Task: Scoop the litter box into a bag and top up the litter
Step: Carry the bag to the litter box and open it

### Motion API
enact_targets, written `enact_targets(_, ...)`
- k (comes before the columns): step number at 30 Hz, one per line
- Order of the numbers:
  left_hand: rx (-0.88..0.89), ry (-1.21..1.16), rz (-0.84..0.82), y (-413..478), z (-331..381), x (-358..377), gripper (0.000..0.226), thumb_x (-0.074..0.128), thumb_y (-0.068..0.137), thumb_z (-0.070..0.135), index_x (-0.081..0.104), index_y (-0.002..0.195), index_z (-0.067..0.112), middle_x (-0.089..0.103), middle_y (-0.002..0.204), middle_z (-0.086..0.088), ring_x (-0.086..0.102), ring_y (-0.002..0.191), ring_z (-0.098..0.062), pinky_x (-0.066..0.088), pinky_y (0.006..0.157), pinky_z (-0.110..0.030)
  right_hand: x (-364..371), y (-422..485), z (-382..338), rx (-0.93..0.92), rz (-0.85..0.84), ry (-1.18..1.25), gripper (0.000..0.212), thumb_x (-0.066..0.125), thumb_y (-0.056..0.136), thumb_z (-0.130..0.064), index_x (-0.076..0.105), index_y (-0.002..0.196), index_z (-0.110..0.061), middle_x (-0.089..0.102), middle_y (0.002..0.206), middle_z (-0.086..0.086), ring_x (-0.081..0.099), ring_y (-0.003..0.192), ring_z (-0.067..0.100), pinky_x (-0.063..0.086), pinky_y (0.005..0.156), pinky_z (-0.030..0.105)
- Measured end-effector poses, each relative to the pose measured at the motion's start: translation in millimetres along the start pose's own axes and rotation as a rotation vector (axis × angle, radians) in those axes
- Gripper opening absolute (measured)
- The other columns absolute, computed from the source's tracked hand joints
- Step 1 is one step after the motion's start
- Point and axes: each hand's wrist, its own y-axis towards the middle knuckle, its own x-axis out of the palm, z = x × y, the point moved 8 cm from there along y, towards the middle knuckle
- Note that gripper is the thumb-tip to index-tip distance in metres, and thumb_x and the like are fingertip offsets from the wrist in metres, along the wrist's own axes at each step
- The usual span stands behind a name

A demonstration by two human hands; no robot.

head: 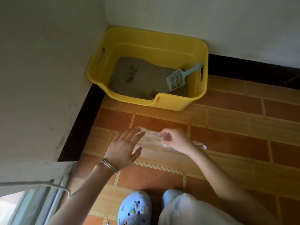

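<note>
A yellow litter box [177, 103] stands in the room's corner, with grey-brown litter [139, 78] covering its floor. A pale grey slotted scoop [177, 80] rests in the box at the right, its handle leaning on the right wall. A thin clear plastic bag [151, 143] is spread just above the tiled floor in front of the box. My right hand [173, 140] pinches the bag's upper edge. My left hand [125, 148] hovers at the bag's left side with its fingers spread, and whether it touches the film is unclear.
White walls with a dark skirting [81, 127] close off the left and back. Orange-brown floor tiles [235, 132] stretch to the right. My blue clog [134, 208] and pale trouser leg [194, 210] are at the bottom. A window frame [32, 203] sits at the lower left.
</note>
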Motion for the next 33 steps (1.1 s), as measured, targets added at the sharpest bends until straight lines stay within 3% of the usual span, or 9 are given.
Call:
enact_targets(3,-0.008,-0.016,0.019,9,-2,14,0.051,0.043,0.083,0.041,0.056,0.126,0.018,0.06,0.123,-0.002,0.057,0.114,-0.023,0.047,0.09,-0.038,-4,17,11,0.013,0.113,0.069,0.023,0.065,0.085,-0.016,0.063,0.107,-0.021,0.066,0.092,-0.008,0.062,0.078,0.009,0.05,0.071,0.029)
enact_targets(7,0.006,-0.037,-0.016,16,-2,35,0.052,0.043,0.083,0.04,0.055,0.128,0.017,0.058,0.127,-0.004,0.055,0.117,-0.024,0.046,0.092,-0.039,-7,26,30,0.061,0.204,0.217,0.042,0.067,0.083,-0.018,0.055,0.122,-0.016,0.064,0.112,0.0,0.059,0.1,0.011,0.047,0.09,0.027)
enact_targets(10,0.041,-0.037,-0.027,15,2,45,0.051,0.046,0.083,0.039,0.054,0.129,0.017,0.058,0.127,-0.004,0.056,0.115,-0.024,0.045,0.095,-0.04,-9,18,47,0.087,0.242,0.273,0.054,0.067,0.082,-0.018,0.046,0.132,-0.017,0.054,0.124,-0.006,0.052,0.112,0.007,0.041,0.098,0.025)
enact_targets(14,0.005,-0.068,-0.019,16,0,55,0.052,0.044,0.084,0.04,0.052,0.131,0.018,0.057,0.128,-0.003,0.053,0.118,-0.023,0.044,0.097,-0.04,-11,3,63,0.05,0.334,0.329,0.051,0.067,0.081,-0.013,0.049,0.127,-0.024,0.051,0.124,-0.016,0.05,0.114,0.0,0.039,0.097,0.016)
enact_targets(18,0.011,-0.093,-0.008,18,4,63,0.052,0.045,0.084,0.041,0.052,0.13,0.017,0.055,0.13,-0.004,0.053,0.117,-0.023,0.043,0.097,-0.04,-7,-4,50,-0.089,0.305,0.255,0.042,0.064,0.077,-0.027,0.054,0.117,-0.032,0.053,0.118,-0.025,0.047,0.115,-0.008,0.037,0.097,0.013)
enact_targets(23,0.025,-0.115,-0.009,14,6,72,0.053,0.047,0.083,0.04,0.052,0.131,0.017,0.054,0.131,-0.005,0.052,0.12,-0.024,0.044,0.098,-0.042,12,0,48,-0.057,0.215,0.129,0.052,0.072,0.073,-0.02,0.054,0.122,-0.026,0.056,0.11,-0.021,0.053,0.099,-0.011,0.044,0.09,0.013)
enact_targets(27,0.187,-0.095,0.037,12,15,70,0.049,0.051,0.08,0.031,0.057,0.126,0.015,0.056,0.13,-0.006,0.053,0.12,-0.024,0.044,0.099,-0.041,9,7,50,-0.021,0.251,0.172,0.032,0.068,0.078,-0.01,0.062,0.107,-0.023,0.064,0.086,-0.017,0.058,0.078,-0.014,0.045,0.076,0.004)
enact_targets(30,0.303,-0.073,0.125,14,12,57,0.045,0.054,0.081,0.022,0.059,0.124,0.014,0.057,0.13,-0.005,0.052,0.122,-0.022,0.039,0.099,-0.034,-7,14,40,-0.037,0.239,0.192,0.027,0.067,0.079,-0.008,0.063,0.101,-0.025,0.063,0.083,-0.02,0.058,0.078,-0.017,0.043,0.075,0.001)
enact_targets(33,0.417,-0.047,0.18,18,10,43,0.045,0.06,0.077,0.013,0.06,0.123,0.011,0.058,0.13,-0.006,0.051,0.123,-0.023,0.043,0.1,-0.037,-21,19,26,-0.07,0.174,0.134,0.027,0.064,0.082,-0.009,0.062,0.101,-0.027,0.062,0.085,-0.019,0.057,0.075,-0.017,0.045,0.075,0.003)
